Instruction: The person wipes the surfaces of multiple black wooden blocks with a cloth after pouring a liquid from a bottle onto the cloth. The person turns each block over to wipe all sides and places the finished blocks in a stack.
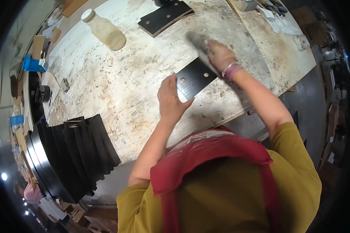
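Observation:
A short black board (193, 79) with round copper-coloured spots lies flat on the stained white worktable (120, 83) in front of me. My left hand (171, 99) grips its left end, with the fingers along the far edge and the thumb at the near corner. At the opposite end, my right hand (221, 56) is closed round a greyish, soft-looking object (198, 40), blurred by motion; I cannot make out whether it is a rag or a pad. That object is over the board's far right edge, and part of the board is hidden there.
Beyond the board lies a small stack of similar black boards (165, 18). A capped glass jar (105, 34) with pale contents stands at the far left. Many long black boards (72, 155) are stacked at the near left corner. Tools (274, 7) lie at the far right.

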Available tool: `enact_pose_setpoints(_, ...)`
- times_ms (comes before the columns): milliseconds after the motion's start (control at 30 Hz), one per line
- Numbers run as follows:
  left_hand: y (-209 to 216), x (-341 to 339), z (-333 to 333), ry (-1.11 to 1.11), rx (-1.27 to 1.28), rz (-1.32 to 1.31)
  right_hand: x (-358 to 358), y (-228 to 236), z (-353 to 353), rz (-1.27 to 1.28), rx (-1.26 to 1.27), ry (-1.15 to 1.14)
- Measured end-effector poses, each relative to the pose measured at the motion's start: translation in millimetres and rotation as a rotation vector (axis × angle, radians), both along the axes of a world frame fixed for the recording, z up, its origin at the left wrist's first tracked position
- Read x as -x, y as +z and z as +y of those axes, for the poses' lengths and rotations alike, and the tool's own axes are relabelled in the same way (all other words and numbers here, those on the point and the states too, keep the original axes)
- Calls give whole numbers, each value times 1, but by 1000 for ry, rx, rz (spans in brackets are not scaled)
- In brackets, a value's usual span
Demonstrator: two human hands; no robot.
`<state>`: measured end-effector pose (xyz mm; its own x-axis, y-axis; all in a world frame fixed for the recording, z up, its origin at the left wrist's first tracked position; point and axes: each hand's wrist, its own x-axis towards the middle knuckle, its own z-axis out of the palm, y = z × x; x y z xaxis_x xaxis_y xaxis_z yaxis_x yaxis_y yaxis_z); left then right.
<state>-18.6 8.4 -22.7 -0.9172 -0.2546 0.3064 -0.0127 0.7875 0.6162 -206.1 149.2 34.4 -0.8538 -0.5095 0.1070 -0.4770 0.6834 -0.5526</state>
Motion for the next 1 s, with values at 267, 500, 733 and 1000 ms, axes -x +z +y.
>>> enact_pose_setpoints(267,-1,-1,1,-21,0,-21,5,-30,3,-192,203,52)
enact_pose_setpoints(500,58,0,-12,-73,-917,-661,87,-26,127,-19,-39,-281)
enact_pose_setpoints(733,55,-30,-9,1,-1908,-829,-110,42,-10,130,-162,627)
enact_pose_setpoints(1000,-12,-41,-17,-276,-2318,-814,-37,-9,22,169,-116,233)
